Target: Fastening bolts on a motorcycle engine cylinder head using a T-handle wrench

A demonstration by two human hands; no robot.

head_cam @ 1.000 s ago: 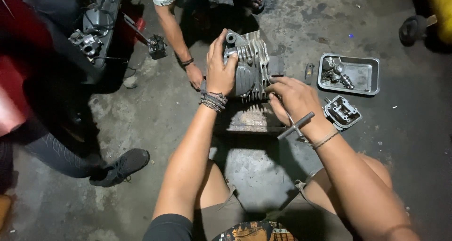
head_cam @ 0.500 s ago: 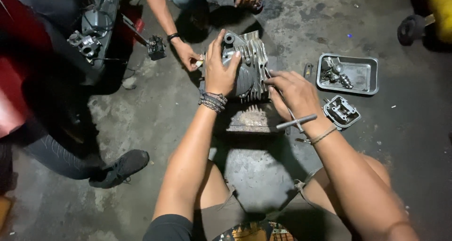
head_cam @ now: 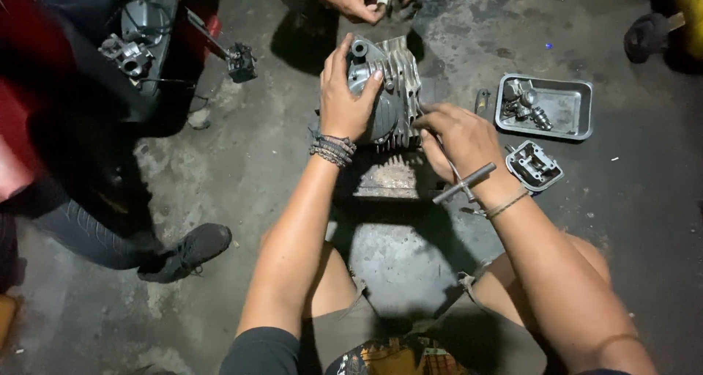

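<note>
Head view shows the left hand (head_cam: 344,100) clenched over the finned engine cylinder (head_cam: 392,89) standing on the floor, while the right hand (head_cam: 458,140), just beside its right flank, grasps a T-handle wrench (head_cam: 463,184), and farther right a metal tray (head_cam: 578,122) holds small parts.

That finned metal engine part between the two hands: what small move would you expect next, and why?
Probably a turn of the T-handle wrench. The right hand grips its shaft against the side of the finned engine cylinder, and the left hand presses down on top, steadying it on its block. The tool's tip is hidden, so this is a guess.
</note>
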